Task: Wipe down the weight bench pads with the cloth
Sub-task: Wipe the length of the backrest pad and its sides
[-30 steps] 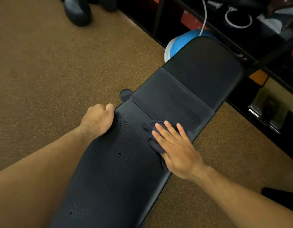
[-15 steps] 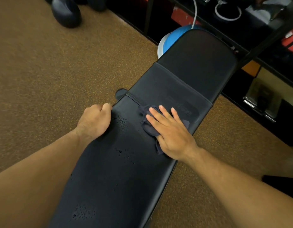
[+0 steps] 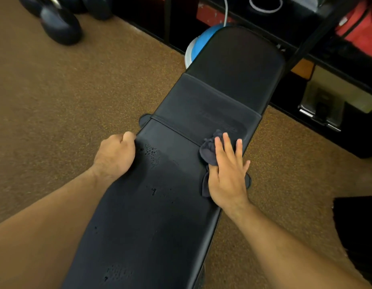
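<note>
Left hand point(image 3: 116, 157) is curled over the left edge of the bench pad point(image 3: 160, 215), bracing it. Water beads point(image 3: 150, 153) sit on that slick-looking vinyl. Near the right edge, the right hand point(image 3: 229, 176) presses flat, fingers spread, on the cloth point(image 3: 210, 151). It looks soft and light and bunches easily, so I'd palm it.

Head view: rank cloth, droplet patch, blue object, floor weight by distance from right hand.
1. cloth: under right hand, touching.
2. droplet patch: left edge of near pad.
3. blue object: behind far pad.
4. floor weight: far left.
</note>
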The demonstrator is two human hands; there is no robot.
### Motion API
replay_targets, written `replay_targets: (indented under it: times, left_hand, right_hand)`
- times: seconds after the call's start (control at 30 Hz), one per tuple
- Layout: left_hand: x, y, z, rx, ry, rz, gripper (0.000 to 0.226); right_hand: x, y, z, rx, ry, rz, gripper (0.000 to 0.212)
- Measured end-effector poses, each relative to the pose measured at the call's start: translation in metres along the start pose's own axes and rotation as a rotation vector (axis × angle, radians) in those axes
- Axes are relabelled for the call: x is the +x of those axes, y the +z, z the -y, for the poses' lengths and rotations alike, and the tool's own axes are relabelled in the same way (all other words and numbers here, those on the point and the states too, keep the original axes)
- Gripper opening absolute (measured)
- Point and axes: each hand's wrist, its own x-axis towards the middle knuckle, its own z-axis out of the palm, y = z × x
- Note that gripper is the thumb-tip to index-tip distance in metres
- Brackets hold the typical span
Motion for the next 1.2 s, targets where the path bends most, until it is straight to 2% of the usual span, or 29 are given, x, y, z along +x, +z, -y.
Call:
replay_targets:
  times: [0.13, 0.37, 0.63, 0.97, 1.2]
  left_hand:
    - [0.0, 0.001, 0.002, -0.01, -0.008, -0.01, 0.046]
    - [0.0, 0.001, 0.003, -0.023, -0.028, -0.009, 0.047]
    - [0.001, 0.003, 0.004, -0.037, -0.03, -0.025, 0.052]
    - [0.0, 0.002, 0.007, -0.055, -0.024, -0.009, 0.055]
    - [-0.004, 0.004, 0.002, -0.037, -0.006, -0.039, 0.05]
  right_hand:
    - [-0.017, 0.007, 0.001, 0.154, 0.054, -0.039, 0.061]
    - [-0.102, 0.03, 0.017, 0.371, 0.245, -0.12, 0.063]
    - [-0.038, 0.016, 0.013, 0.419, 0.433, -0.253, 0.06]
    - [-0.101, 0.035, 0.021, 0.497, 0.516, -0.241, 0.055]
    - [-0.032, 0.018, 0.008, 0.563, 0.614, -0.347, 0.051]
